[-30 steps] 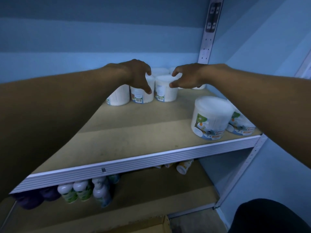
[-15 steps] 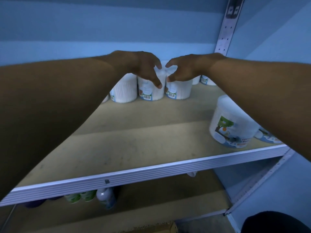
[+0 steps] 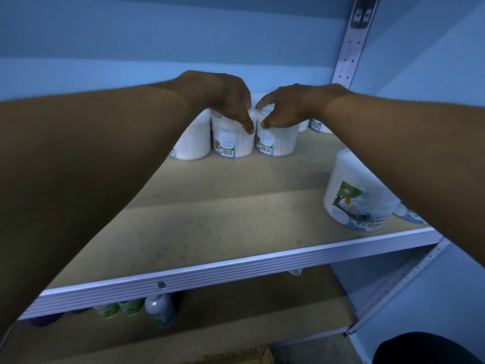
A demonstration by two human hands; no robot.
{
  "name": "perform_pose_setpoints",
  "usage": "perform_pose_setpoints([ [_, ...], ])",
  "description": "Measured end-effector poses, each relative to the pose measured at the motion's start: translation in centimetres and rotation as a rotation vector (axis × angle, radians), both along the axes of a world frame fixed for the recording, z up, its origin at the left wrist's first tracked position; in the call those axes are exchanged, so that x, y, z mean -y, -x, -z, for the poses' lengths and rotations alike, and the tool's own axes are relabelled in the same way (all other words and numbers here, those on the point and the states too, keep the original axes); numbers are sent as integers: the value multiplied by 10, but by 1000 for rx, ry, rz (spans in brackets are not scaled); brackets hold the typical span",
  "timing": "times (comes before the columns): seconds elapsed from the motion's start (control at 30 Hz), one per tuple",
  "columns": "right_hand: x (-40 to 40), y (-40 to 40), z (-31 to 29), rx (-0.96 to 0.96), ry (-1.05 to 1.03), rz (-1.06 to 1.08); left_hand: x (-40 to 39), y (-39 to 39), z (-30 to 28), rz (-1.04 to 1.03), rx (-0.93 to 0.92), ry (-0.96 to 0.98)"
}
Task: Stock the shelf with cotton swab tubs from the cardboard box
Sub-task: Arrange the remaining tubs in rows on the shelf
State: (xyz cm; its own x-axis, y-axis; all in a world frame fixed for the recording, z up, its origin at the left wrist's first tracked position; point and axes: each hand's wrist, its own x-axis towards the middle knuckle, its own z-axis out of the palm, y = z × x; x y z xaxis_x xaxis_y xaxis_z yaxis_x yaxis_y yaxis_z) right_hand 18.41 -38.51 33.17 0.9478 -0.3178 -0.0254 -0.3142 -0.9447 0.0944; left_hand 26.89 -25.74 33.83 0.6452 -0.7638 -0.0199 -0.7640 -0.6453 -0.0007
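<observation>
Two white cotton swab tubs stand side by side at the back of the wooden shelf (image 3: 210, 222). My left hand (image 3: 228, 98) curls over the top of the left tub (image 3: 231, 143), thumb down its front. My right hand (image 3: 283, 109) grips the lid of the right tub (image 3: 278, 143) the same way. Both tubs rest on the board and touch each other. A third tub (image 3: 193, 140) stands just left of them. Only a corner of the cardboard box (image 3: 241, 357) shows at the bottom edge.
A larger cotton swab tub (image 3: 351, 195) stands near the shelf's front right, and another (image 3: 409, 215) is partly hidden by my right forearm. More tubs (image 3: 315, 124) sit at the back right. A metal upright (image 3: 351, 43) rises behind. Bottles (image 3: 160, 308) stand on the lower shelf.
Both hands have stayed on the two tubs' tops and drawn closer together, so the tubs now touch. My view has shifted closer to the shelf.
</observation>
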Motion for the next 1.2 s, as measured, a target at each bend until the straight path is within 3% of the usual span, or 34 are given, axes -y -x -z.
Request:
perform_pose_setpoints([
  [0.73, -33, 46, -10, -20, -53, 19, -23, 35, -9, -4, -46, -46],
  [1.2, -71, 93, 1, 23, -94, -20, -85, 77, 2, 5, -78, 102],
])
